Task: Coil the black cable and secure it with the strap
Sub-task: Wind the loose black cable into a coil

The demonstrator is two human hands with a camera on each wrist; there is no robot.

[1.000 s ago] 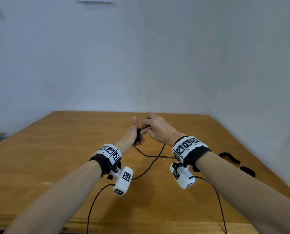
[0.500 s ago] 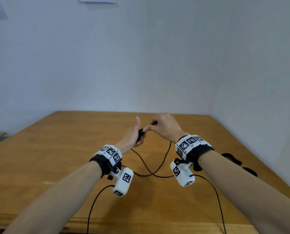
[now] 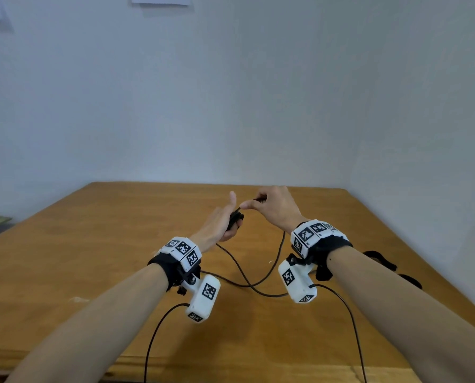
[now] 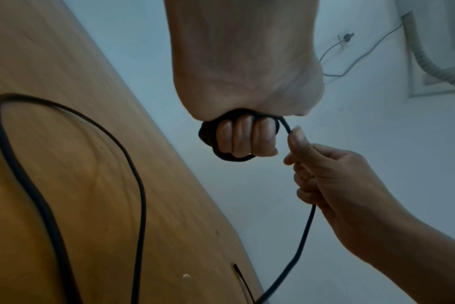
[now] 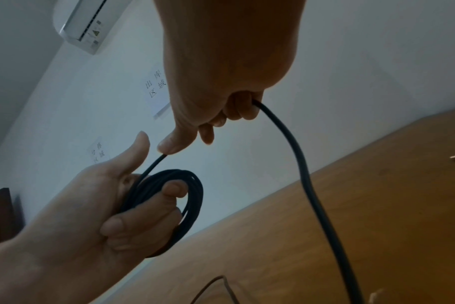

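My left hand (image 3: 226, 223) grips a small coil (image 3: 235, 217) of the black cable above the table, thumb pointing up. In the right wrist view the coil (image 5: 192, 197) shows several turns round the left fingers (image 5: 169, 191). My right hand (image 3: 269, 207) is just right of it and a little higher. It holds the free run of cable (image 5: 299, 164) in its curled fingers, the thumb tip pressing the cable where it leaves the coil. The loose cable (image 3: 244, 275) hangs down and loops on the table. A black strap (image 3: 380, 259) lies right of my right forearm.
A second black strap piece (image 3: 411, 281) lies near the table's right edge. The wooden table (image 3: 92, 258) meets pale walls at its far side and right side. Thin black leads (image 3: 153, 335) run from both wrist cameras toward the near edge.
My right hand has risen and moved right, away from the left hand, drawing a short length of cable out between them. The loose loop on the table has shifted nearer.
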